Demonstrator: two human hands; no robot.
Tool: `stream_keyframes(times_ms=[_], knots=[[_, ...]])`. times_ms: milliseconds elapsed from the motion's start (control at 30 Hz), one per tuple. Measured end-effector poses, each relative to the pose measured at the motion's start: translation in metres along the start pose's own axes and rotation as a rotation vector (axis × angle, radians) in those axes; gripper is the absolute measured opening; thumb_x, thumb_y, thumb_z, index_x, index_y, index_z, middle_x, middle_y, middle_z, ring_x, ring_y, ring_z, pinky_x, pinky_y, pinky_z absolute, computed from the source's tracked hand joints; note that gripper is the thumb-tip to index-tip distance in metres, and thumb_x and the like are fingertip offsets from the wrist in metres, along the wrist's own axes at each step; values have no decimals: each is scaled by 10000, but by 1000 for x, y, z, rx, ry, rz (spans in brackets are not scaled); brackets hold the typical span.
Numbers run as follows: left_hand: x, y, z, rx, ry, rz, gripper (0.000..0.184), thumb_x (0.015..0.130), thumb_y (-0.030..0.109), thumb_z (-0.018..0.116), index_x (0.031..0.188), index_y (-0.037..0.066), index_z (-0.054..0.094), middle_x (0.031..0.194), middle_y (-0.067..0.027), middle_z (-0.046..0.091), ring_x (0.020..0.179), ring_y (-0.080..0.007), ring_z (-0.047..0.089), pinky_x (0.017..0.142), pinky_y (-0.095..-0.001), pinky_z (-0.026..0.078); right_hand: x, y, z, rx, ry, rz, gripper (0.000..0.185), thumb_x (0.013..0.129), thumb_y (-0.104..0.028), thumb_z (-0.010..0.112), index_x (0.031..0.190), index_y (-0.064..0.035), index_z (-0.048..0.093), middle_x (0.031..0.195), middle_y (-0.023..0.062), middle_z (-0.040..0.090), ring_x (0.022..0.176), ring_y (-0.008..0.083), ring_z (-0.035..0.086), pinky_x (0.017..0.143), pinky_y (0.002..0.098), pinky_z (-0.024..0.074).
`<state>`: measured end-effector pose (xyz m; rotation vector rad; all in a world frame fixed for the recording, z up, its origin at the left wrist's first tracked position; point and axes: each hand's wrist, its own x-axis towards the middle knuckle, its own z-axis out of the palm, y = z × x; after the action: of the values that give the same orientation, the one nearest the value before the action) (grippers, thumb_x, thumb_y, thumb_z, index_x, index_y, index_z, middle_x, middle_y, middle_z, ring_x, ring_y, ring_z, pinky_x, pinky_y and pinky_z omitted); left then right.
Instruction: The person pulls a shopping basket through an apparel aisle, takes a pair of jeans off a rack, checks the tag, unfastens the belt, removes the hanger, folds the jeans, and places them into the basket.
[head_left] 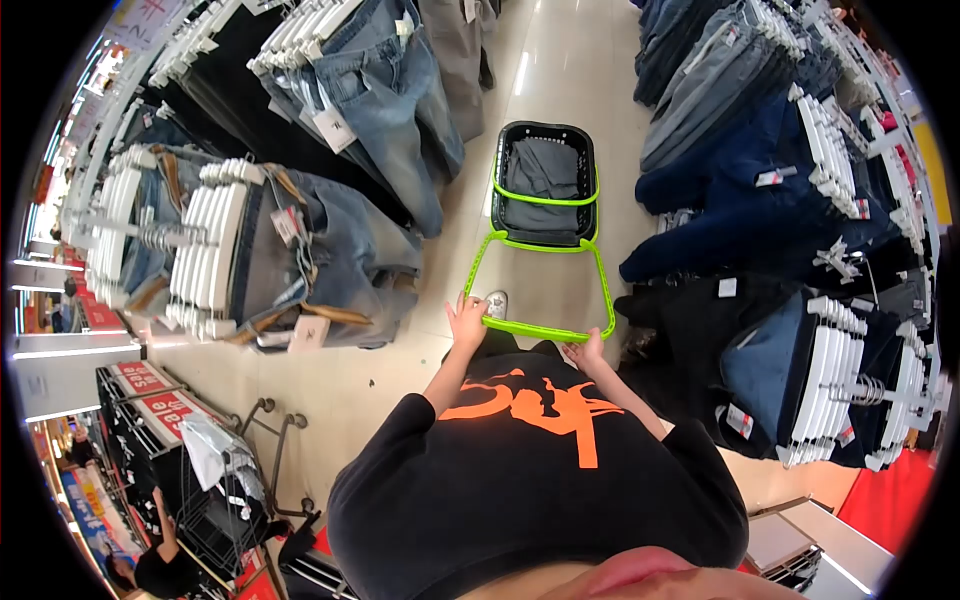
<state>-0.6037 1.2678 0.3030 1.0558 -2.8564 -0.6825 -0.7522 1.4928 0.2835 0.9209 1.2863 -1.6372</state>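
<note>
A black shopping basket stands on the aisle floor in front of me, with folded dark grey clothing inside. One thin green handle lies across it, and a long green pull handle reaches from its near rim toward my body. My left hand is at the left corner of this pull handle, fingers around the bar. At the right corner my right hand holds the same handle from below, with its fingers partly hidden.
Racks of hanging jeans line the left side, with more jeans on the right. A metal cart stands at the lower left, near another person. A shoe shows beside my left hand.
</note>
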Motion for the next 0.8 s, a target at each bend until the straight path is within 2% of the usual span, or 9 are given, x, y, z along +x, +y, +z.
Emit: stream_keyframes(times_ms=[167, 333, 433, 533, 633, 733, 800], knots=[[90, -43, -28, -11, 31, 55, 94, 708, 122, 565, 798, 148, 562, 979, -19, 518, 1172, -289, 355, 985, -567, 167, 37, -6, 79, 22, 2, 2, 352, 793, -319, 371, 1018, -49, 384, 945, 172, 528, 799, 298, 556, 684, 427, 471], [168, -60, -43, 23, -52, 2, 130, 708, 67, 520, 817, 134, 544, 997, -40, 518, 1157, -307, 369, 985, -547, 199, 81, -32, 143, 133, 55, -51, 308, 782, -278, 408, 994, -59, 368, 928, 183, 524, 758, 303, 549, 708, 448, 468], [223, -64, -50, -15, -30, -14, 120, 710, 75, 522, 814, 131, 542, 1003, -38, 518, 1157, -311, 371, 976, -550, 214, 97, -67, 180, 185, -33, -27, 256, 765, -235, 413, 933, -43, 398, 862, 170, 536, 718, 295, 550, 662, 437, 477], [274, -63, -55, -44, -43, -13, 105, 711, 89, 531, 810, 123, 535, 1003, -45, 516, 1148, -327, 379, 958, -550, 244, 101, -103, 225, 163, 92, -143, 234, 720, -186, 448, 854, 6, 450, 795, 171, 536, 693, 272, 530, 648, 382, 463], [327, -61, -63, -122, -44, -37, 90, 717, 106, 538, 806, 115, 523, 998, -53, 513, 1133, -352, 387, 936, -553, 269, 111, -146, 266, 128, 176, -244, 179, 704, -144, 474, 809, 1, 462, 731, 157, 530, 624, 259, 526, 583, 374, 459], [387, -49, -72, -203, -34, -15, 83, 726, 120, 542, 803, 109, 513, 989, -63, 509, 1113, -377, 395, 916, -556, 286, 142, -199, 292, 79, 143, -366, 143, 693, -120, 497, 782, -12, 470, 701, 138, 523, 591, 242, 518, 536, 363, 449], [427, -31, -76, -235, -40, 9, 85, 729, 127, 545, 804, 108, 510, 982, -70, 506, 1098, -388, 401, 906, -555, 295, 156, -238, 310, 101, 186, -369, 162, 686, -115, 508, 791, 3, 470, 710, 127, 521, 613, 255, 539, 543, 377, 475]])
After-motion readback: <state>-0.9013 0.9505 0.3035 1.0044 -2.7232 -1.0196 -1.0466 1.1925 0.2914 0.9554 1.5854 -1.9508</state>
